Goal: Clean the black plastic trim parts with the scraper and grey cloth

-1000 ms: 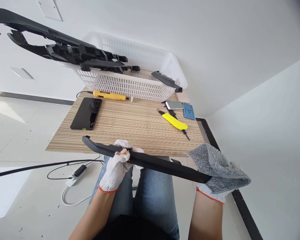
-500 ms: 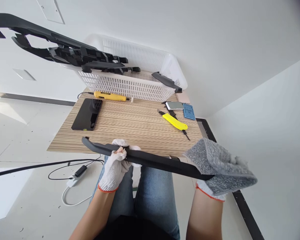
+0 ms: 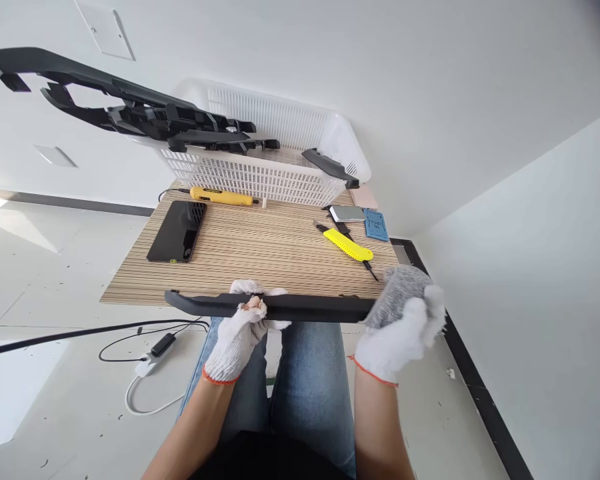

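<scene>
A long black plastic trim piece (image 3: 320, 309) lies level across the view, above my knees at the table's near edge. My left hand (image 3: 243, 333), in a white knit glove with bare fingertips showing, grips it left of its middle. My right hand (image 3: 397, 333), also gloved, is closed on a grey cloth (image 3: 400, 293). That cloth is folded around the trim piece's right end, which it hides.
On the striped wooden table (image 3: 255, 247) are a black phone (image 3: 177, 231), a yellow electric tool (image 3: 223, 196), a yellow utility knife (image 3: 347, 244), a grey block (image 3: 347, 213) and a blue card (image 3: 376, 225). Behind, a white basket (image 3: 250, 180) holds several black trim pieces (image 3: 150, 113).
The trim piece has turned from slanting down rightward to nearly level. My right hand with the cloth has moved left and up, and the cloth is now bunched in it. My left hand keeps its grip.
</scene>
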The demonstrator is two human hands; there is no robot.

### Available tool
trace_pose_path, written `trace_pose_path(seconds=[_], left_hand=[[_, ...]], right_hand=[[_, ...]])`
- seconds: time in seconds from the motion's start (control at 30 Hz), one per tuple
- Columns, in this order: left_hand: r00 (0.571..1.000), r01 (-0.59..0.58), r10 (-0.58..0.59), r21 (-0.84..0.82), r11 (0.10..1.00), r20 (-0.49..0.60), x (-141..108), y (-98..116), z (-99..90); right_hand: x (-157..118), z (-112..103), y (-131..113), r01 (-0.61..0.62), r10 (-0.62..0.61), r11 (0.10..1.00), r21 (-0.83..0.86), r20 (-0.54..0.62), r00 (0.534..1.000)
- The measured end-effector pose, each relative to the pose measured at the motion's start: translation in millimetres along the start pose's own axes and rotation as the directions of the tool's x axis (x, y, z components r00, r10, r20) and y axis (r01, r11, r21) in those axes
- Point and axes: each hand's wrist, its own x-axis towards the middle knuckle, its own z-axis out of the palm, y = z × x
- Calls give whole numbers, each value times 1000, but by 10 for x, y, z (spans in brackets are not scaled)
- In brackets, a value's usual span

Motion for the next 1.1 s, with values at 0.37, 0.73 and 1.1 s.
trace_pose_path(seconds=[0.37, 0.73, 1.1], left_hand=[[990, -43, 38, 33, 999, 133, -79, 61, 69], [896, -100, 106, -36, 994, 431, -151, 175, 141], [920, -83, 60, 44, 996, 386, -86, 28, 6]], right_hand=[[-1258, 56, -106, 823, -521, 557, -112, 724, 451], [-543, 34, 103, 634, -451, 660, -403, 463, 763], [-679, 41, 37, 660, -463, 665, -350, 500, 732]])
